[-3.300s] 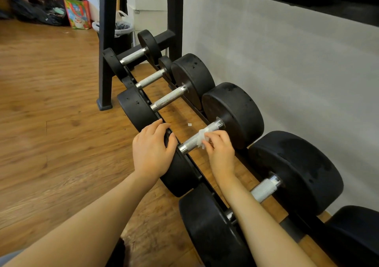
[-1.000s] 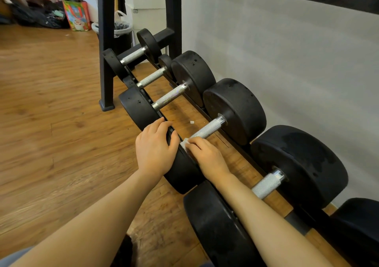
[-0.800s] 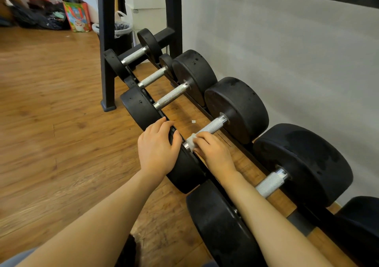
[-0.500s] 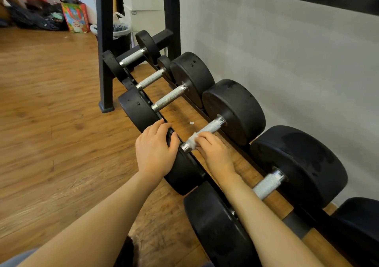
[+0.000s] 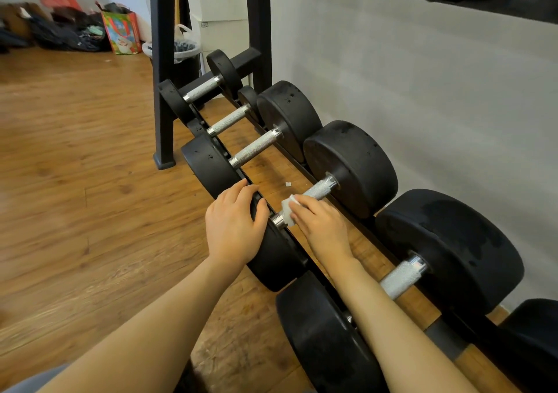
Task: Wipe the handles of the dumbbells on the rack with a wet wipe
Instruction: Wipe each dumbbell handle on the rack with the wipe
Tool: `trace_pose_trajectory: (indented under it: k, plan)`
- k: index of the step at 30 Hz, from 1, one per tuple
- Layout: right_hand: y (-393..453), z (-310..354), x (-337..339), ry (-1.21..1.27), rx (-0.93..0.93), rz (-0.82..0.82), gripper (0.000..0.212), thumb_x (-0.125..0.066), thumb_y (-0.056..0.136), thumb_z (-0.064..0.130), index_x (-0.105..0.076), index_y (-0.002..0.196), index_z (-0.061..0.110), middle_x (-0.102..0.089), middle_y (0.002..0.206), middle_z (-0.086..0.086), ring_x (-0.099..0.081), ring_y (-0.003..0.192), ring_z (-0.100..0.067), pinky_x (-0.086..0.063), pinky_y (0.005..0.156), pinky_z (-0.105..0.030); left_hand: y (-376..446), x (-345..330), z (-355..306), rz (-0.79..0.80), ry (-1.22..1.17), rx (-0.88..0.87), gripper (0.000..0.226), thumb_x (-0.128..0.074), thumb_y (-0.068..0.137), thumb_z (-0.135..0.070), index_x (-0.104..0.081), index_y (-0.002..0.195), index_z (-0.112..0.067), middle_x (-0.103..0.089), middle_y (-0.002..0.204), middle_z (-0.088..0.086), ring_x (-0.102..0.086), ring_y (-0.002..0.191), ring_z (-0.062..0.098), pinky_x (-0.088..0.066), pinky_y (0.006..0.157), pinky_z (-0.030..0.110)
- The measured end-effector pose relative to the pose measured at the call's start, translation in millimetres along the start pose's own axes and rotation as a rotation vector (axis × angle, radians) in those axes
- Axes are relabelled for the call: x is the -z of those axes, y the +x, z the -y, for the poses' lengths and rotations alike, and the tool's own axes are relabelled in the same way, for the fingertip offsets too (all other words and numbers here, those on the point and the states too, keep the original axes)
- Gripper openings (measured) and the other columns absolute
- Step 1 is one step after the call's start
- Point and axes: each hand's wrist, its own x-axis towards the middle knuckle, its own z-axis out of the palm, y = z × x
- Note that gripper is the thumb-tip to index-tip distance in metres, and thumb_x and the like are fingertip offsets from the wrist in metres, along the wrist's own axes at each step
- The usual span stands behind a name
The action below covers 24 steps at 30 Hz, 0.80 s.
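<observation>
Head: right hand (image 5: 323, 226) presses wipe (image 5: 288, 210) on handle (image 5: 317, 189).

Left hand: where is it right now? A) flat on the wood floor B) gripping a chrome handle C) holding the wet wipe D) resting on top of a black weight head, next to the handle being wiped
D: the left hand lies on the near black weight head, holding nothing, while the right hand presses the wet wipe onto that dumbbell's handle.
</observation>
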Motion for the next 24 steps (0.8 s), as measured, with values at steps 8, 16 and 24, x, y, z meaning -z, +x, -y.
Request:
trace_pose_trajectory:
  k: [8,16,24]
  plan:
    - [-1.3,8.0,1.0,0.066,0.021,0.123,0.036,-0.056,0.093,0.020,-0.057,0.128,0.012,-0.059,0.126,-0.003,-0.066,0.091,-0.021,-0.057,0.061,-0.034,-8.3,10.4,12.8,0.131,0.053,-0.068,0.053,-0.033,0.104,-0.046,-0.033,0.153,-0.025,-0.031,0.159,-0.001,-0.025,0.147,0.016,-0.018,0.118,0.038]
    - [-0.8,13.1,2.3,0.114,0.076,0.296,0.049,-0.059,0.091,0.011,-0.048,0.139,0.016,-0.046,0.144,-0.002,-0.061,0.110,-0.027,-0.056,0.078,-0.043,-14.6,6.8,23.4,0.106,0.081,-0.126,0.065,-0.021,0.096,-0.056,-0.034,0.152,-0.026,-0.037,0.156,0.000,-0.032,0.143,0.018,-0.023,0.114,0.034]
    - [17.0,5.4,11.2,0.012,0.154,0.386,0.044,-0.052,0.096,0.017,-0.045,0.140,0.017,-0.048,0.141,0.000,-0.063,0.102,-0.023,-0.056,0.075,-0.041,-11.4,3.5,27.7,0.072,0.021,-0.147,0.060,-0.031,0.093,-0.047,-0.045,0.146,-0.023,-0.045,0.149,0.003,-0.039,0.136,0.022,-0.026,0.109,0.037]
